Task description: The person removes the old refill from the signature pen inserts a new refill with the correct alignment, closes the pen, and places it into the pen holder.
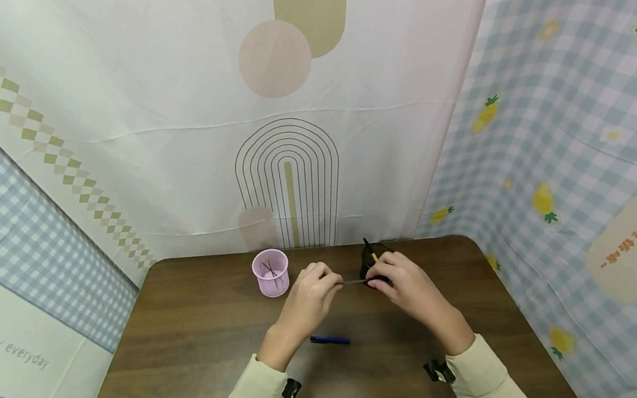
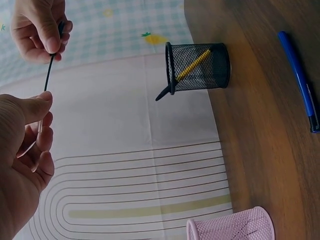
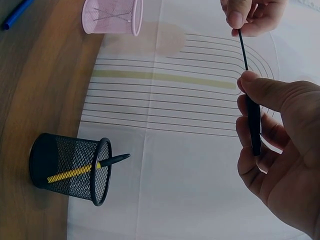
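Observation:
Both hands are raised above the far part of the table and joined by a thin dark rod that looks like a pen refill (image 3: 243, 50). Its pale, see-through end shows between the fingers of my left hand (image 2: 25, 135), which pinches it. My right hand (image 1: 405, 283) grips a black tapered pen barrel (image 3: 254, 127), thumb on top. One end of the refill meets this barrel; how deep it sits inside is hidden by the fingers. Behind my right hand stands a black mesh pen cup (image 2: 200, 67) with a yellow-and-black pen (image 3: 75, 175) leaning in it.
A pink mesh cup (image 1: 272, 285) with several thin sticks inside stands left of my left hand. On the brown wooden table (image 1: 196, 361) a blue pen (image 1: 329, 339) lies between my forearms. Printed cloth (image 1: 181, 192) hangs along the back and sides.

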Available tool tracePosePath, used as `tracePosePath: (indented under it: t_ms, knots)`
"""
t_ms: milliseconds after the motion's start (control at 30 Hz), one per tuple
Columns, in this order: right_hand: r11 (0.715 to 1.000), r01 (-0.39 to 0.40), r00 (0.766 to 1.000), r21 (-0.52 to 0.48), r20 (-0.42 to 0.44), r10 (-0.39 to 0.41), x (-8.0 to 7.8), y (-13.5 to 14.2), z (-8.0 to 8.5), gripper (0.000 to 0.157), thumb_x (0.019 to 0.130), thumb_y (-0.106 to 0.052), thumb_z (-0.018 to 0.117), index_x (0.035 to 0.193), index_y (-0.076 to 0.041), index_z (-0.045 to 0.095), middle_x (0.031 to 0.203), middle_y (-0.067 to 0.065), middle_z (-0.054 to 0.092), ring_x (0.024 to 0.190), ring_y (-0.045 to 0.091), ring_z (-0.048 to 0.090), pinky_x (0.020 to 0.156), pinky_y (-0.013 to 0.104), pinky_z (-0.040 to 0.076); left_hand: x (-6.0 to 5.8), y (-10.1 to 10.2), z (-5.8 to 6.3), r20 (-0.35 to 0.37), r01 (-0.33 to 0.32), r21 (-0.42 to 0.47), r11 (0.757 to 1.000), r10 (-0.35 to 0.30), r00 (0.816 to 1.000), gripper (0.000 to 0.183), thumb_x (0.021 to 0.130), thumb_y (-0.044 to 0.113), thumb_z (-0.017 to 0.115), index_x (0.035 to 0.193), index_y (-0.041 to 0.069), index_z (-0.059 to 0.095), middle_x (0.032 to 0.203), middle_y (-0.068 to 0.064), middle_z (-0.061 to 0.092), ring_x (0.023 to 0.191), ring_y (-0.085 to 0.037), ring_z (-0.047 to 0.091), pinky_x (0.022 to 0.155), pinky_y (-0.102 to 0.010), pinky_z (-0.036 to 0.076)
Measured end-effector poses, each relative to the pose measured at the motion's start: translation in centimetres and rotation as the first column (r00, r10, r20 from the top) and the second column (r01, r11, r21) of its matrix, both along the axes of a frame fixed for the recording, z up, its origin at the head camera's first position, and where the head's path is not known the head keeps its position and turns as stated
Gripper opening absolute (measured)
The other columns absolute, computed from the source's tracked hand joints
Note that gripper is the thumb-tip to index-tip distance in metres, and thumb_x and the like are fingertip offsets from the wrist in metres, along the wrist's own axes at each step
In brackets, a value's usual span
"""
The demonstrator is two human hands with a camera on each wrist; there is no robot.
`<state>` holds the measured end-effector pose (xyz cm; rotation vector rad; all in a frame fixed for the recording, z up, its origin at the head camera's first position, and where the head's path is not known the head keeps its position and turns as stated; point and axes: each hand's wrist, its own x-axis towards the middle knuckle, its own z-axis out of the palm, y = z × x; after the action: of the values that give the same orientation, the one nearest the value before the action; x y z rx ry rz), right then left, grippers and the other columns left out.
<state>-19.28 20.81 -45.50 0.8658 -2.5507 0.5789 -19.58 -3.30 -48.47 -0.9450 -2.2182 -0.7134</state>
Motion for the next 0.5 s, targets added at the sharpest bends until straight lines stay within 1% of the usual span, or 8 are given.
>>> tracePosePath:
  t_ms: [133,367,500]
  knots:
    - [1.000,-0.002,1.000,0.003,0.001,0.002,-0.01,0.02,0.01,0.011,0.085,-0.015,0.084,0.093,-0.018,0.077,0.096,-0.005,0.066,0.086,0.012,0.057,0.073,0.032,0.053,0.03,-0.16,-0.16,-0.008,-0.002,0.002,1.000,0.002,1.000,0.006,0.089,0.010,0.079,0.092,0.012,0.074,0.088,0.002,0.062,0.085,-0.015,0.059,0.072,-0.029,0.047]
    - [1.000,-0.005,1.000,0.007,-0.001,0.005,-0.02,0.06,-0.01,0.011,0.086,-0.015,0.084,0.093,-0.018,0.076,0.096,-0.005,0.065,0.086,0.012,0.057,0.072,0.032,0.053,0.11,-0.52,-0.43,0.030,-0.001,0.023,1.000,0.001,1.000,0.005,0.091,0.010,0.077,0.092,0.013,0.073,0.089,0.003,0.063,0.086,-0.015,0.059,0.072,-0.031,0.048]
    - [1.000,-0.006,1.000,0.012,0.000,0.006,-0.01,0.09,-0.01,0.011,0.085,-0.015,0.084,0.093,-0.018,0.076,0.096,-0.005,0.065,0.085,0.012,0.056,0.072,0.031,0.053,0.11,-0.73,-0.61,0.036,-0.005,0.034,0.999,0.004,0.999,0.004,0.091,0.010,0.076,0.091,0.013,0.073,0.089,0.004,0.063,0.086,-0.015,0.059,0.073,-0.031,0.048]
